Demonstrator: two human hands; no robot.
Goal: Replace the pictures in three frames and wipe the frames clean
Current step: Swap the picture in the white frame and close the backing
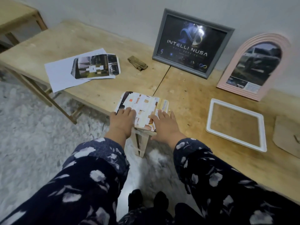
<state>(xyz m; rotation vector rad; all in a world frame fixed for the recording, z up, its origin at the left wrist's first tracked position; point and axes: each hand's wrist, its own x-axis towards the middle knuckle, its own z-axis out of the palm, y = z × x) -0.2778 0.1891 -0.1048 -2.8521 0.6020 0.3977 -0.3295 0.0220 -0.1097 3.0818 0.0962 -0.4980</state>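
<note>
Two filled frames [193, 43] [254, 65], one empty white frame [236, 125] nearby.

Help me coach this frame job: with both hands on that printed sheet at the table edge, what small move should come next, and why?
Probably lift the printed sheet and carry it right to the white frame. That frame lies flat and empty, while the grey frame and pink arched frame already hold pictures. The left hand and right hand rest flat on it.

The picture in the grey frame [192, 43] reads "INTELLI NUSA"; smaller print is illegible
</note>
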